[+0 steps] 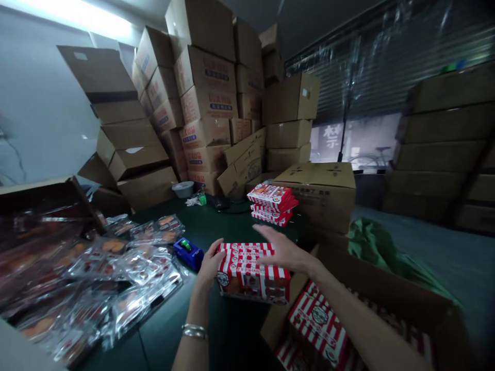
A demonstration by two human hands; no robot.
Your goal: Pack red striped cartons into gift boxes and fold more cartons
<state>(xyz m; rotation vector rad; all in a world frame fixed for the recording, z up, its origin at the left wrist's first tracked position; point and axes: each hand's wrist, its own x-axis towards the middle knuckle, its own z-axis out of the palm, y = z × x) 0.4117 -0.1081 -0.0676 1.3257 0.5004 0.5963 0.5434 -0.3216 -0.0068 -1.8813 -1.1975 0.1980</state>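
Note:
A red-and-white striped food box (253, 278) sits on the dark green table in front of me. Its top carries several rows of lettering, and I cannot tell if it is one box or several flat ones together. Around its left end my left hand (211, 262) is closed, with a silver bracelet on the wrist. My right hand (284, 250) is over the box's top right, fingers spread and a little blurred; whether they touch it I cannot tell. Behind stands a small stack of flat striped boxes (270, 198).
Clear packets of biscuits (135, 268) are heaped at the left beside a blue tape dispenser (188, 253). At the lower right an open carton (390, 278) holds more striped boxes (319, 319). A closed carton (320, 193) and tall carton stacks (211, 98) stand behind.

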